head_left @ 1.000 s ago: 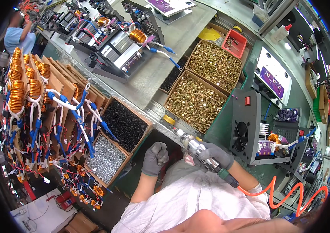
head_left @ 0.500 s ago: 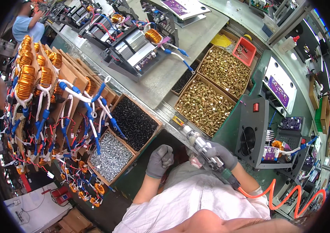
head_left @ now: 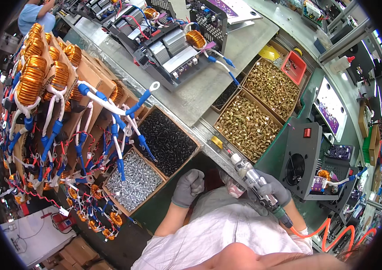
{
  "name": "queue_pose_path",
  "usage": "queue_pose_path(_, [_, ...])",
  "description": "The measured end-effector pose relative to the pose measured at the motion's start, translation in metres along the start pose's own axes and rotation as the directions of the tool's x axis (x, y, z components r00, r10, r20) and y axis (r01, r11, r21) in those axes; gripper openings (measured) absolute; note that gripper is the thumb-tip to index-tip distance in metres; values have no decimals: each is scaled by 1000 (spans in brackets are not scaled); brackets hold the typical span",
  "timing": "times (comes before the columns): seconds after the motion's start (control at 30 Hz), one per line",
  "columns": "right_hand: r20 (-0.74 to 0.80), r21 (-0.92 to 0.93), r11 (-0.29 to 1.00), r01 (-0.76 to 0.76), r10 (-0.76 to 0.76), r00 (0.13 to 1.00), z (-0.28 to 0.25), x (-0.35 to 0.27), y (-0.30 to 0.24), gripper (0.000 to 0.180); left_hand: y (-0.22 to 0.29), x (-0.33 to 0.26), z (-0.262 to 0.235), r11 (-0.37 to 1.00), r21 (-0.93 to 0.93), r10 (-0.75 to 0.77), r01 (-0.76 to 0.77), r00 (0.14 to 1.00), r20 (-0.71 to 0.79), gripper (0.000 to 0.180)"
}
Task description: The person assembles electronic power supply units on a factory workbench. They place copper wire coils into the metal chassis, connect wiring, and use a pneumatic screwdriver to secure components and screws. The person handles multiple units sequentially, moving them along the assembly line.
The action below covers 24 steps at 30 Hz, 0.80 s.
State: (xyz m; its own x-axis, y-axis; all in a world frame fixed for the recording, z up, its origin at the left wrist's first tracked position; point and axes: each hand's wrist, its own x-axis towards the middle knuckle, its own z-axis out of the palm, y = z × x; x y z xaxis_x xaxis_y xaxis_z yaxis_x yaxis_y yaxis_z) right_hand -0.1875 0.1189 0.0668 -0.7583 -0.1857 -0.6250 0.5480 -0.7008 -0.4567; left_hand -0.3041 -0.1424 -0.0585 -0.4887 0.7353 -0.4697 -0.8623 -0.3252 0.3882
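Observation:
My left hand (head_left: 188,188), in a grey glove, is curled closed in front of my body, near the corner of a bin of black screws (head_left: 166,143). What it holds, if anything, is hidden in the fingers. In my right hand (head_left: 277,189), also gloved in grey, is an air screwdriver (head_left: 253,176) with an orange coiled hose (head_left: 321,234) at its back end. The tool lies slantwise, its tip pointing up and left toward the metal rail (head_left: 206,130). Just beyond the tip sits a small yellow piece (head_left: 217,142), apart from it.
Cardboard bins of brass-coloured screws (head_left: 247,128) and silver screws (head_left: 133,182) flank the rail. Copper coils (head_left: 32,83) with blue-and-white cables crowd the left. An open metal chassis (head_left: 173,58) stands on the far bench; another with a fan (head_left: 295,167) is at right. A person (head_left: 37,18) is far left.
Most of the scene has shifted right in the view. The screwdriver has drawn back toward my right, and its tip now stands clear of the yellow piece. My left hand stays closed.

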Motion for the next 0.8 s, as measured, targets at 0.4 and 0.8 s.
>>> queue_pose_path(0.4, [207, -355, 933, -53, 134, 969, -6, -25, 31, 100, 7, 12, 39, 999, -37, -41, 39, 998, -51, 31])
queue_pose_path(0.8, [107, -606, 794, 46, 24, 994, -11, -58, 51, 99, -2, -3, 81, 959, 284, 22, -10, 999, -39, 29])
